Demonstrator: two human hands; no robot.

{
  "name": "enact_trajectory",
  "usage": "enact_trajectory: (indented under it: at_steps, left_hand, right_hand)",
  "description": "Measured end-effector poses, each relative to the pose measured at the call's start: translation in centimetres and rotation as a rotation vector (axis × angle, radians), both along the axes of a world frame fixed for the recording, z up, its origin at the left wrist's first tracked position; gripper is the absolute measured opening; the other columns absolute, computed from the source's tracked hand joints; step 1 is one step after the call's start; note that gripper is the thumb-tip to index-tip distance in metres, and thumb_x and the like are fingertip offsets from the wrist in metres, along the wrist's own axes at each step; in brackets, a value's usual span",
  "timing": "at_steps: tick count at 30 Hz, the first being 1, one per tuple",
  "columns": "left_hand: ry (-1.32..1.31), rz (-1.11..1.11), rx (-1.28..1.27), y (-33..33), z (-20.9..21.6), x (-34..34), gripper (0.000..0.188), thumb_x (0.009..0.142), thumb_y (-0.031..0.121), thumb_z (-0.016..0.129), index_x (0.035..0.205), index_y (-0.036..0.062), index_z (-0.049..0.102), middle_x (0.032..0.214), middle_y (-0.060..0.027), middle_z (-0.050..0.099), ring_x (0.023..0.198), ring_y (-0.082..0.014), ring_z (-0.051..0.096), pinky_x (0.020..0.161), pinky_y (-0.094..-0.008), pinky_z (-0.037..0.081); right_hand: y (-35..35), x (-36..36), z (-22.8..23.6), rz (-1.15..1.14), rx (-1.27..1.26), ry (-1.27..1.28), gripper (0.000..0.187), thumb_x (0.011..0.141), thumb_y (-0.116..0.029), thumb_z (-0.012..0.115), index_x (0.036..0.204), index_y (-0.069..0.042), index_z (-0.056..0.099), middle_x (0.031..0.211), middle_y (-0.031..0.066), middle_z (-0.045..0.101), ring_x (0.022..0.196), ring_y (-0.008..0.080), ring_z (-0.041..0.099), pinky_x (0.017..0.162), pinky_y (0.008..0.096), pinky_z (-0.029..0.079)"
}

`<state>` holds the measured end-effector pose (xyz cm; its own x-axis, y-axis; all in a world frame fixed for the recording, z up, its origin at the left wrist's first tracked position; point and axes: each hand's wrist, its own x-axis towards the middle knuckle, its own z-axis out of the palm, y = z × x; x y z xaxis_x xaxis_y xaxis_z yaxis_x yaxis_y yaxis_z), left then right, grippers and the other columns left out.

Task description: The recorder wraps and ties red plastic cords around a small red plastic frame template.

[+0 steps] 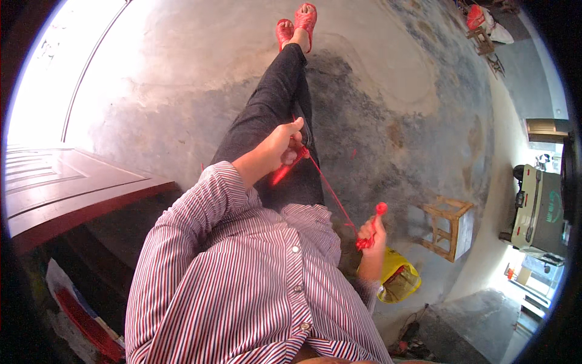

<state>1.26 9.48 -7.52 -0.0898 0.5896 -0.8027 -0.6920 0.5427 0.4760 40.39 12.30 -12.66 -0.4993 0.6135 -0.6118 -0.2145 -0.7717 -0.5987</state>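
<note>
I see the left hand (284,142) curled closed on a red piece (281,175) over dark trousers (257,121). A red strand (331,192) slants to the right hand (373,235), fingers wrapped around a red bundle (381,209); a yellow bag (407,285) sits beside that forearm, a wooden stool (464,233) farther right.

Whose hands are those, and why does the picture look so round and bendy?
They belong to a person; there's no robot. A wide camera worn on the head looks down, bending straight edges. That's why you see the person's own striped shirt and, far off at the top, red slippers. The left hand and right hand hold a thin red cord that runs between them. More red stuff is bunched in the right hand. On the grey floor are a stool and a yellow bag.
</note>
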Motion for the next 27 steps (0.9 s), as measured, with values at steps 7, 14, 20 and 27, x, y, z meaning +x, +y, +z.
enact_trajectory:
  at_steps: [7, 14, 20, 27]
  left_hand:
    - [1.227, -0.352, 0.644, -4.0, 0.8, 3.2, 0.015, 0.084, 0.015, 0.062, 0.09, 0.0013, 0.059, 0.08, -0.0119, 0.06, 0.069, -0.0238, 0.059, 0.064, -0.0353, 0.048]
    - [-0.044, -0.13, 0.688, -4.9, 4.9, 5.0, 0.019, 0.094, 0.015, 0.054, 0.108, 0.0025, 0.06, 0.098, -0.0075, 0.065, 0.092, -0.0199, 0.062, 0.087, -0.0323, 0.048]
    - [1.171, -0.253, 0.845, -1.7, 3.0, -3.0, 0.022, 0.081, -0.003, 0.057, 0.099, 0.0042, 0.067, 0.091, -0.0071, 0.063, 0.087, -0.0198, 0.06, 0.08, -0.0282, 0.048]
    - [1.52, -0.848, 0.37, 0.2, -2.1, -1.1, 0.025, 0.07, 0.004, 0.059, 0.094, 0.0013, 0.063, 0.098, -0.0153, 0.064, 0.1, -0.0329, 0.056, 0.089, -0.0416, 0.044]
  right_hand:
    - [0.0, -9.6, 2.9, 0.077, 0.007, 0.29, 0.026, 0.092, -0.033, 0.054, 0.089, -0.007, 0.054, 0.066, 0.0044, 0.051, 0.053, 0.0166, 0.048, 0.049, 0.028, 0.039]
    - [-0.8, -17.8, 8.0, 0.467, 0.124, 0.373, 0.046, 0.087, -0.035, 0.061, 0.116, -0.001, 0.054, 0.071, 0.005, 0.057, 0.059, 0.0128, 0.053, 0.047, 0.0267, 0.04]
    - [6.3, -18.8, 4.0, 0.381, 0.27, 0.454, 0.039, 0.087, -0.026, 0.063, 0.119, -0.004, 0.057, 0.072, -0.0002, 0.055, 0.061, 0.0098, 0.05, 0.053, 0.0228, 0.038]
    - [6.6, -24.4, 1.2, 0.608, 1.49, -0.554, 0.036, 0.073, -0.008, 0.068, 0.107, 0.0, 0.061, 0.114, 0.0167, 0.056, 0.11, 0.0321, 0.052, 0.096, 0.04, 0.042]
